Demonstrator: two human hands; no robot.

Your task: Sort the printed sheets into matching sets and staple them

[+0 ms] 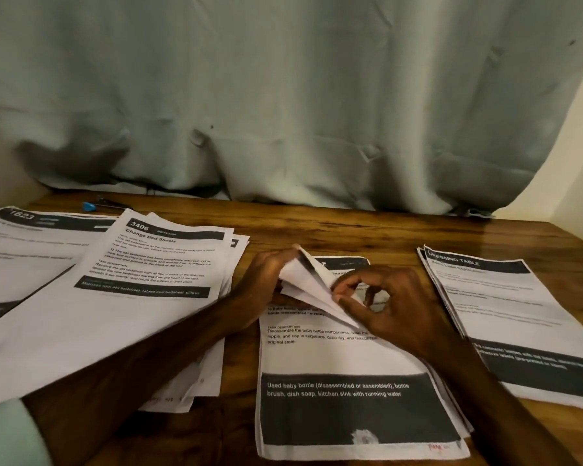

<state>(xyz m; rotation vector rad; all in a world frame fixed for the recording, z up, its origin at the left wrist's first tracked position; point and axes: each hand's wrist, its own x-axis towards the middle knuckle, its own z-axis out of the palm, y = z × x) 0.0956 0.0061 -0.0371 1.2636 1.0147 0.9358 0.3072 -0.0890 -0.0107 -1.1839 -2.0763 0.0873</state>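
Fingers [350,284] of the left hand [266,275] and right hand [398,311] pinch the bent-up corner [303,280] of the baby bottle sheets [334,358] between them; I think stapling that corner comes next.

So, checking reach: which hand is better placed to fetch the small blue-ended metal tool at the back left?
Probably the left hand: it sits nearer the small blue-ended metal tool; the right hand would cross that arm.

Left sheet [142,297] reads "3406 Change Bed Sheets"; right sheet [505,314], "DRESSING TABLE" (partly blurred).
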